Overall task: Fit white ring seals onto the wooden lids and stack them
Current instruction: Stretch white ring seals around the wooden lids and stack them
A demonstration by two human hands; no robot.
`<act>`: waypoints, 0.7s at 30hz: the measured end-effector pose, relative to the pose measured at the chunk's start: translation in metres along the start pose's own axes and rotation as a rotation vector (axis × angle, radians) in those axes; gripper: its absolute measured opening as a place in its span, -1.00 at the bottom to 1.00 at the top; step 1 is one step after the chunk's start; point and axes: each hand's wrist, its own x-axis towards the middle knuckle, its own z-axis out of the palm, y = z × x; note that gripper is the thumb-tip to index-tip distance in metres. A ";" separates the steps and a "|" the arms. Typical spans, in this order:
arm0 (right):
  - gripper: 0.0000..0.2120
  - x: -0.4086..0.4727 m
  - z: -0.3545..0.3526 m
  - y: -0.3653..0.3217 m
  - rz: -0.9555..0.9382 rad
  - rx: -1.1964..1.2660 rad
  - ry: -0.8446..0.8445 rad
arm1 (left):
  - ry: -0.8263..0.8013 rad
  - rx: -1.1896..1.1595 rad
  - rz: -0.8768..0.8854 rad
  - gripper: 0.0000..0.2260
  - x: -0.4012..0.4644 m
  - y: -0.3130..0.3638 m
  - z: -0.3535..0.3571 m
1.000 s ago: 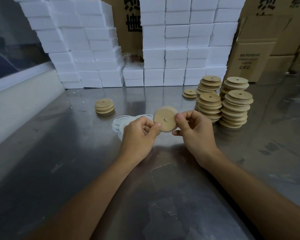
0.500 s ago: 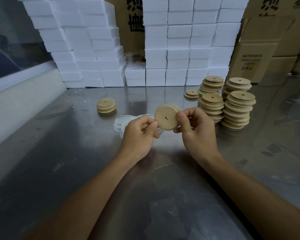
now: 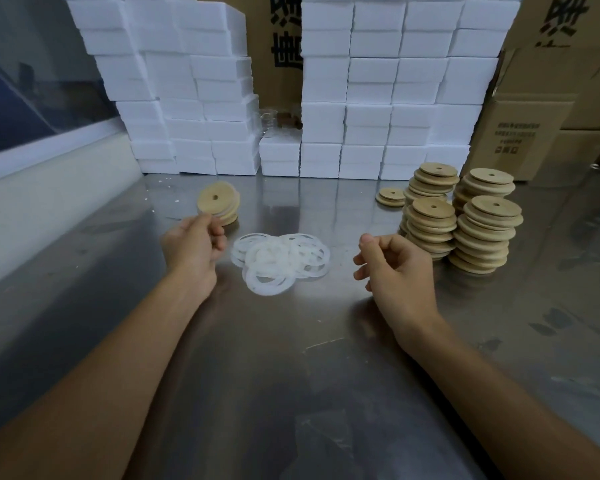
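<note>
**Lid over the finished stack, seals waiting**

Our left hand (image 3: 193, 244) pinches a wooden lid (image 3: 218, 199) by its rim, above the small stack (image 3: 230, 218): stiff, light. Centre table (image 3: 291, 358), the floppy white ring seals (image 3: 279, 259) want lifting by an edge. Our right hand (image 3: 394, 268) hangs loosely curled, empty, beside the bare stacks (image 3: 465, 226).

My left hand (image 3: 191, 247) and the wooden lid (image 3: 217, 200) it pinches are motion-blurred, hiding the small lid stack (image 3: 230, 218) behind. Both my forearms run off the bottom edge. The cardboard boxes' (image 3: 520, 133) print is too small to read.
</note>
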 end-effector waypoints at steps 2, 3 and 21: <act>-0.77 0.001 -0.001 -0.001 0.007 0.029 0.017 | 0.010 -0.011 -0.017 -0.79 0.013 -0.001 0.002; -0.77 0.001 -0.002 -0.001 0.016 0.043 0.025 | 0.014 -0.003 -0.020 -0.80 0.020 -0.001 0.004; -0.76 0.001 -0.002 -0.002 0.005 0.114 0.031 | 0.076 0.299 -0.020 -0.81 0.072 -0.010 0.017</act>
